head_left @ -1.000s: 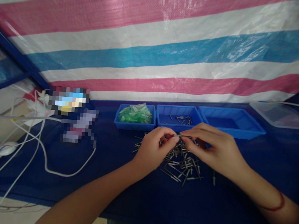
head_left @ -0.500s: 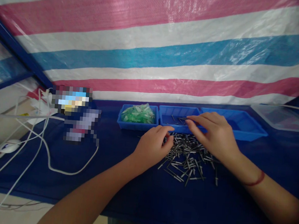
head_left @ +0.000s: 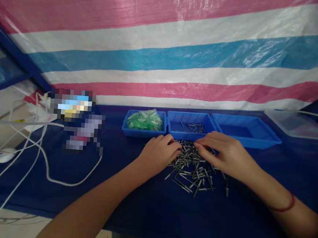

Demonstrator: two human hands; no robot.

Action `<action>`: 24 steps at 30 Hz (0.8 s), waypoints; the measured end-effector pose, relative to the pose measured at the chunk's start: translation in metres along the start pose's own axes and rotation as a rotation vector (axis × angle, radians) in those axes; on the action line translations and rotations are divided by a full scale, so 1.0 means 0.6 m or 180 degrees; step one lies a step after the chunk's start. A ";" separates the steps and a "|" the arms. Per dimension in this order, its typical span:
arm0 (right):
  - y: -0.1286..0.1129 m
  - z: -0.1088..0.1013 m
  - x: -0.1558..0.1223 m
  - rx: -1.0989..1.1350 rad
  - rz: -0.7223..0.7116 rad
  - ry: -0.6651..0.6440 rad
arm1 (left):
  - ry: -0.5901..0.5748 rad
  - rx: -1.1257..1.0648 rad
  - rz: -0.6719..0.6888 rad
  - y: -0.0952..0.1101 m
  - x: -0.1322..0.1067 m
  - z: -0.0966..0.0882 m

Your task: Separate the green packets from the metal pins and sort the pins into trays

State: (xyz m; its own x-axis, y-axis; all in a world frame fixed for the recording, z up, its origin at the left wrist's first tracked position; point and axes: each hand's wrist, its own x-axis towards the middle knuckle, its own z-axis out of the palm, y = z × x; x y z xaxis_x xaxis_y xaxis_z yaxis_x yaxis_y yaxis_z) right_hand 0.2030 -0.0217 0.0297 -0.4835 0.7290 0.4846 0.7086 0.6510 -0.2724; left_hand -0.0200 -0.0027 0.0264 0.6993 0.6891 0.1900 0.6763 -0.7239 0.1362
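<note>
A heap of thin metal pop rivets (head_left: 190, 158) lies loose on the blue table, in front of three blue bins. At the heap's left edge rests my left hand (head_left: 158, 154), its fingers curled and thumb tip close to the index finger; what they hold, if anything, is hidden. My right hand (head_left: 223, 153) reaches over the heap's upper right side, thumb and index finger pinched together among the rivets; I cannot make out what is between them. Several rivets lie scattered in the middle blue bin (head_left: 189, 136), just behind the hands.
The left bin (head_left: 144, 134) contains green and clear plastic packets (head_left: 145, 119). Beside the middle one stands the right bin (head_left: 252, 143). A clear plastic lid (head_left: 298, 126) lies at far right. White cables (head_left: 47, 172) and blurred items cover the left. A striped tarp (head_left: 163, 64) hangs behind.
My right hand has drawn back from the middle bin down to the heap, and more rivets show in that bin. My left hand stays at the heap. The view has shifted slightly.
</note>
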 end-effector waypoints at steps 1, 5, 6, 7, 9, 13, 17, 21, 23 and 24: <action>-0.001 -0.002 0.000 0.0016 0.0005 -0.0003 | -0.0013 0.0016 -0.0006 -0.002 0.001 0.000; -0.008 -0.011 0.002 0.0178 0.0000 -0.0041 | -0.0047 0.0096 -0.0055 -0.006 0.005 -0.002; -0.010 -0.012 0.003 0.0218 -0.0031 -0.0095 | -0.0049 0.0096 -0.0057 -0.006 0.005 -0.003; -0.012 -0.013 0.004 0.0249 -0.0079 -0.0178 | -0.0045 0.0095 -0.0057 -0.007 0.005 -0.003; -0.015 -0.014 0.004 0.0306 -0.0185 -0.0381 | -0.0023 0.0107 -0.0061 -0.006 0.005 -0.004; -0.022 -0.009 0.004 0.0482 -0.0285 -0.0704 | -0.0021 0.0188 -0.0044 -0.004 0.005 -0.001; -0.038 0.003 0.004 0.0599 -0.0383 -0.0806 | -0.0036 0.0222 -0.0049 -0.001 0.005 0.003; -0.057 0.024 0.006 0.0340 -0.0497 -0.0896 | -0.0041 0.0161 -0.0081 0.000 0.005 0.007; -0.063 0.033 0.006 0.0110 -0.0486 -0.0925 | -0.0034 0.0105 -0.0085 -0.001 0.004 0.008; -0.066 0.037 0.006 -0.0003 -0.0473 -0.0934 | -0.0024 0.0079 -0.0089 -0.002 0.004 0.009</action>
State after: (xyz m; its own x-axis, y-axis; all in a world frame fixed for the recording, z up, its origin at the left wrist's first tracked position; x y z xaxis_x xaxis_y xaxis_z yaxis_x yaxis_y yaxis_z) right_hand 0.1619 -0.0400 0.0239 -0.7090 0.6561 0.2586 0.6196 0.7547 -0.2157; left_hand -0.0177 -0.0002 0.0214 0.6816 0.7094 0.1791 0.7012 -0.7033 0.1172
